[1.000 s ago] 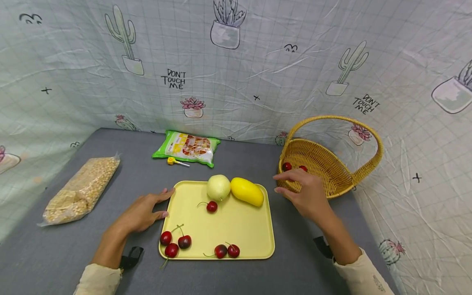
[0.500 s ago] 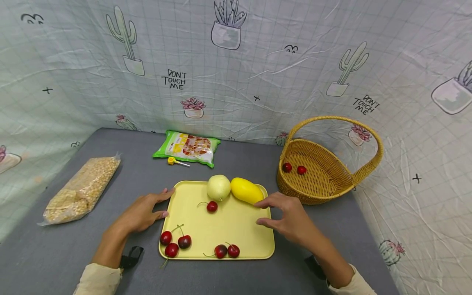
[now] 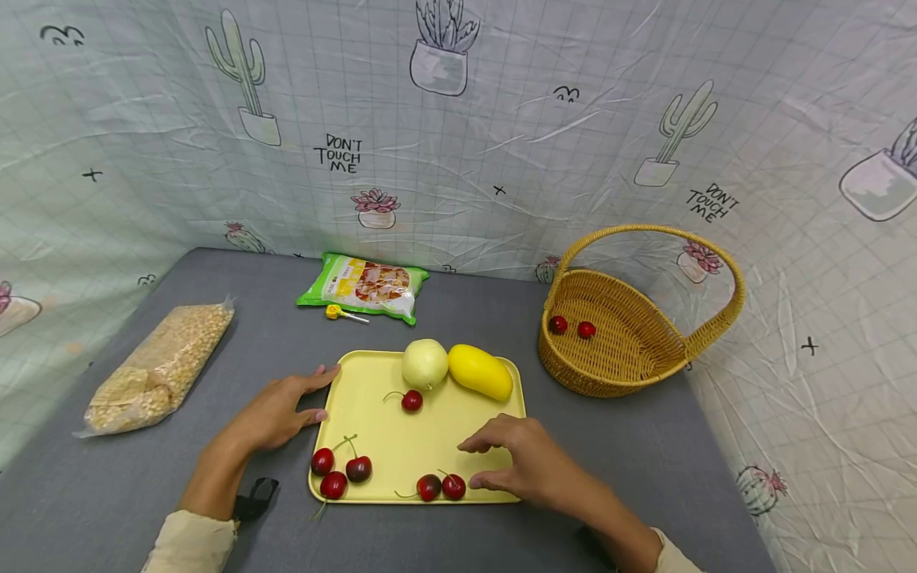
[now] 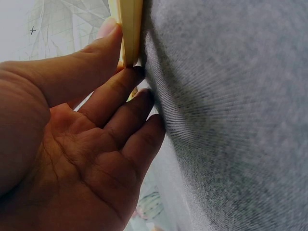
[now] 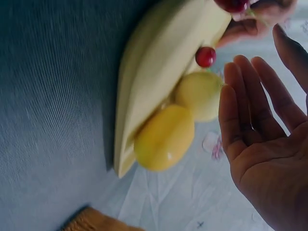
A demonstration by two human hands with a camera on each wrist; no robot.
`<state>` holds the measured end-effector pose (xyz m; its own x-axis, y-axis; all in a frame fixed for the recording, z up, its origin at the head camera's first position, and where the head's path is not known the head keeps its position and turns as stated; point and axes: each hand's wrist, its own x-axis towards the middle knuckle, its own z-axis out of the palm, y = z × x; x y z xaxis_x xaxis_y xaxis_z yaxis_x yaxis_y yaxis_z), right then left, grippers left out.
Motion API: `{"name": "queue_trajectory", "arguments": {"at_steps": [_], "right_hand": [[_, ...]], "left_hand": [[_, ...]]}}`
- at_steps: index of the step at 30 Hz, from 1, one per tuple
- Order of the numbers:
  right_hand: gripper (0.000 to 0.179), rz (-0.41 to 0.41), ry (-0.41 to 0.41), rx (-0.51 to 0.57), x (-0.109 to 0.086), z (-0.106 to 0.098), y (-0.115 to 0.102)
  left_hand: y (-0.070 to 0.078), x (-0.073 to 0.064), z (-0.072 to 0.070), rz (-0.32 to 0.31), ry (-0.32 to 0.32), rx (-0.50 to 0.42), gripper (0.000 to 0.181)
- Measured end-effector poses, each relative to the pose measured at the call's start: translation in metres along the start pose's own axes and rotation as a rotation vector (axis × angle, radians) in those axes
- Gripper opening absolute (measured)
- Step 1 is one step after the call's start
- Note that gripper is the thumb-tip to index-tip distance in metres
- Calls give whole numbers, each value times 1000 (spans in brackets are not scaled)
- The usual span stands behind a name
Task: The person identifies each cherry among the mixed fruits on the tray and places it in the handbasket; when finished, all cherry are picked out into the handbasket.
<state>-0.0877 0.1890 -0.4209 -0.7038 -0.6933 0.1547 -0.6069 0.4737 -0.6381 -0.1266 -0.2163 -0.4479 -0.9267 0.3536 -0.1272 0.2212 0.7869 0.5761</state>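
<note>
Head view: right hand has its fingers parted and holding nothing, thumb tip just beside the nearest cherry at the tray's front edge; the gap looks shaped for something small and round. Left hand grips nothing either: fingers relaxed, index and thumb touching the left rim of the yellow tray, probably to keep it from sliding. A second cherry sits against the first, three more cluster in the left front corner, and one lies by the pale round fruit, which is next to the yellow fruit. Basket stands right of the tray, handle up, two cherries inside (stems not made out); being on that side probably suits the right hand. The right hand hides the tray's right front corner. Left wrist view gets the tray only edge-on; right wrist view is blurry, with a cherry cut off at the top and just a brown corner of basket below.
</note>
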Motion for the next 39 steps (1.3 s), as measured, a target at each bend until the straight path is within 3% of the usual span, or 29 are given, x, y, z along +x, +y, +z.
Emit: {"name": "queue_trajectory", "arguments": {"at_steps": [9, 17, 30, 35, 39], "right_hand": [[38, 73, -121, -71, 3, 17, -4], [34, 40, -136, -109, 6, 25, -6], [31, 23, -106, -144, 7, 30, -6], [31, 55, -62, -111, 9, 23, -5], [33, 34, 9, -98, 10, 16, -3]], "left_hand": [[0, 0, 1, -6, 5, 8, 73], [0, 0, 0, 0, 11, 11, 74], [-1, 0, 1, 5, 10, 13, 73], [-2, 0, 1, -3, 3, 10, 73], [-2, 0, 1, -4, 1, 11, 73]]}}
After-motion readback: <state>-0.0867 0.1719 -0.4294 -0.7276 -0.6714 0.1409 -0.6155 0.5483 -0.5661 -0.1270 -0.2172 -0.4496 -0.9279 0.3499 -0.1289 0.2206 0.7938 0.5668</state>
